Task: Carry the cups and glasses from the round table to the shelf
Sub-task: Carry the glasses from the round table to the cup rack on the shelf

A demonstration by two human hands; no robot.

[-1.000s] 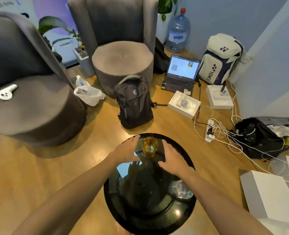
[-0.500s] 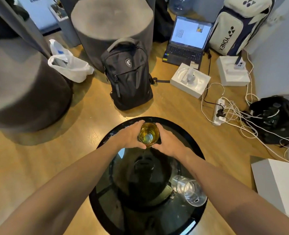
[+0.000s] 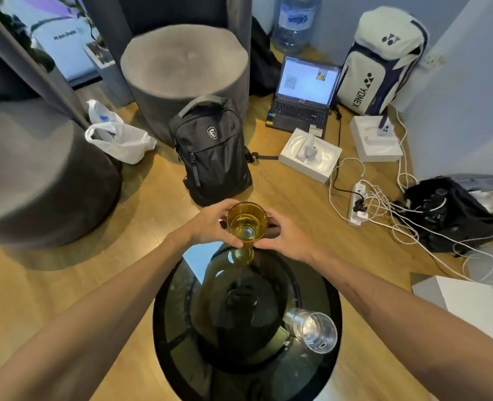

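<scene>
- The step in hand looks like the pick-up of the first piece: both hands are closed around an amber glass (image 3: 247,224), which sits upright between them.
- The left hand (image 3: 210,227) wraps its fingers round the glass's left side, thumb near the rim; the right hand (image 3: 282,237) cups the right side, fingers curled behind the bowl.
- The glass appears lifted off the round table (image 3: 164,337); its amber reflection lies on the dark top just below the hands.
- A clear glass (image 3: 314,329) stands on the table nearer the body than the hands, under the right forearm, so it is not yet moved.
- The shelf is not in view, so my guess is the next move calls for turning away with the glass kept level.
- A backpack (image 3: 213,151) stands on the floor just beyond the hands.
</scene>
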